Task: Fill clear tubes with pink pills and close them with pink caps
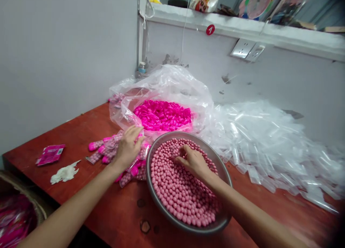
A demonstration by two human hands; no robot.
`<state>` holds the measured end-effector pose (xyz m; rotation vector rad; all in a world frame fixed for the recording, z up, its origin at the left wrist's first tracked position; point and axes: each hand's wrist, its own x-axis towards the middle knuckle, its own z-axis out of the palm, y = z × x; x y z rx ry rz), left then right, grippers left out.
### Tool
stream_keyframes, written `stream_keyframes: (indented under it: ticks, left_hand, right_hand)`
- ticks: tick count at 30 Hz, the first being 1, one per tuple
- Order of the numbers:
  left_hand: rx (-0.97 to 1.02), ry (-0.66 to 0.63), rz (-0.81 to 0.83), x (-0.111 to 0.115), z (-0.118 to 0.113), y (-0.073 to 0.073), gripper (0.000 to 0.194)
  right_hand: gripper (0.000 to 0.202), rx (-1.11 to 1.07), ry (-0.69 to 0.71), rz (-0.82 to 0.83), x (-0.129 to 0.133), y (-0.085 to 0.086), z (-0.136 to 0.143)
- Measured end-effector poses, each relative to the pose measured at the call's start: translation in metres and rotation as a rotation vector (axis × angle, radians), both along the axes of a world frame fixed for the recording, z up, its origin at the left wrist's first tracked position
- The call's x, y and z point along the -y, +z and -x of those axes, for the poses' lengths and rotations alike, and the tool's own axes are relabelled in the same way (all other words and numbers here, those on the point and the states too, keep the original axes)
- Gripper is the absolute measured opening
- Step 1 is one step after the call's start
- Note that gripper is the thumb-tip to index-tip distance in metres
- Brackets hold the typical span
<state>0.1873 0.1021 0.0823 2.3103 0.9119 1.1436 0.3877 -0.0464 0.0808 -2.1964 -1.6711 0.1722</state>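
My right hand (194, 162) reaches into a round metal bowl (152, 201) filled with pink beads (178, 194). Its thumb and fingers are curled together at the beads; a faint clear shape shows by the fingertips, but I cannot make out what it is. To the left, my left hand (128, 147) hovers over a pile of filled clear tubes with pink caps (107, 147), fingers stretched out and thumb apart, with nothing visible in it. Just beyond its fingertips lies an open plastic bag (172, 82) holding many bright pink caps (163, 115).
A large heap of empty clear tubes (258, 140) covers the table's right side. On the left lie a pink packet (50, 154) and a crumpled white scrap (65, 173). A container of pink packets (16, 219) stands below the red table (81, 122). A shelf (226, 23) runs along the wall.
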Motion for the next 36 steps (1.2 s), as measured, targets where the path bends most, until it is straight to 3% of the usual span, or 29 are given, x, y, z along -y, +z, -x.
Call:
stream_keyframes:
  ticks: [4,8,10,13,16,18,27,32,36]
  left_hand:
    - [-0.004,-0.358,0.13,0.043,-0.029,0.017,0.033]
    - [0.012,-0.556,0.359,0.058,-0.05,0.016,0.029]
    - [0.052,-0.638,0.509,0.058,-0.055,0.012,0.025]
    - [0.086,-0.729,0.69,0.054,-0.057,0.007,0.025]
    - [0.052,-0.759,0.727,0.053,-0.055,0.006,0.022]
    - [0.043,-0.774,0.718,0.054,-0.054,0.008,0.02]
    - [-0.001,-0.716,0.624,0.055,-0.054,0.006,0.024]
    - [0.023,-0.727,0.672,0.055,-0.054,0.004,0.028]
    - [-0.008,-0.75,0.668,0.056,-0.053,0.007,0.026]
  right_hand:
    - [0.019,-0.358,-0.006,-0.103,0.0,0.007,0.0]
    - [0.029,-0.83,0.031,-0.219,0.01,0.023,0.008]
    - [0.034,-0.884,0.094,-0.223,0.016,0.03,0.01]
    - [0.034,-0.676,0.185,-0.2,0.024,0.033,0.007]
    - [0.027,-0.389,0.264,-0.178,0.027,0.034,0.0]
    - [0.026,-0.309,0.319,-0.167,0.028,0.034,-0.002]
    - [0.008,-0.388,0.327,-0.068,0.028,0.034,-0.005]
    - [0.02,-0.546,0.335,-0.084,0.03,0.027,-0.006]
    - [0.017,-0.458,0.358,-0.088,0.03,0.028,-0.004]
